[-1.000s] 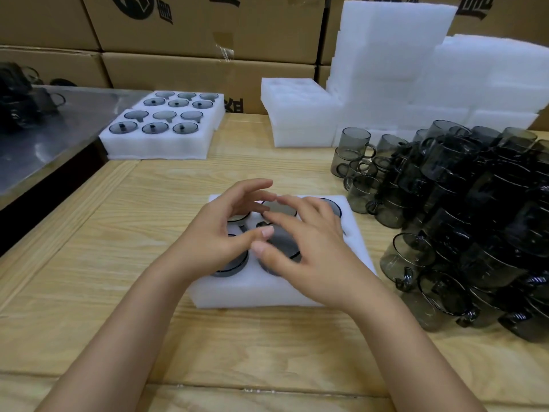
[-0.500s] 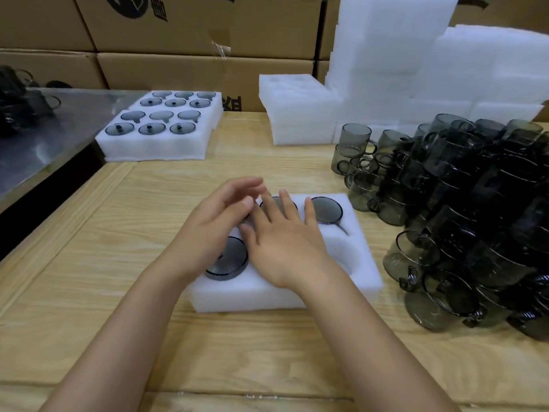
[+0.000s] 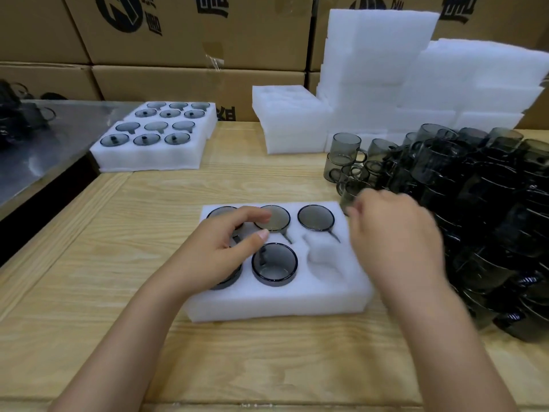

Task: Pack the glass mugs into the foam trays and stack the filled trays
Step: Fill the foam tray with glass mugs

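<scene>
A white foam tray [image 3: 276, 301] lies on the wooden table in front of me, with several smoky glass mugs seated upside down in its pockets, one of them at the front middle [image 3: 274, 267]. The front right pocket [image 3: 323, 257] holds nothing. My left hand [image 3: 219, 251] rests over the tray's left mugs with fingers loosely curved, holding nothing. My right hand [image 3: 395, 242] hovers blurred past the tray's right edge, beside the heap of loose mugs [image 3: 463, 209]. Its fingers hide behind its back, so any hold cannot be told.
Filled foam trays [image 3: 154, 144] sit stacked at the back left beside a metal surface [image 3: 44, 150]. A pile of unfilled trays [image 3: 291, 120] and tall foam blocks [image 3: 416, 78] stand at the back. Cardboard boxes [image 3: 193, 34] line the wall.
My right hand lifted off the tray and swung right toward the mug heap. My left hand stayed over the tray's left side. A mug now shows seated in the front middle pocket.
</scene>
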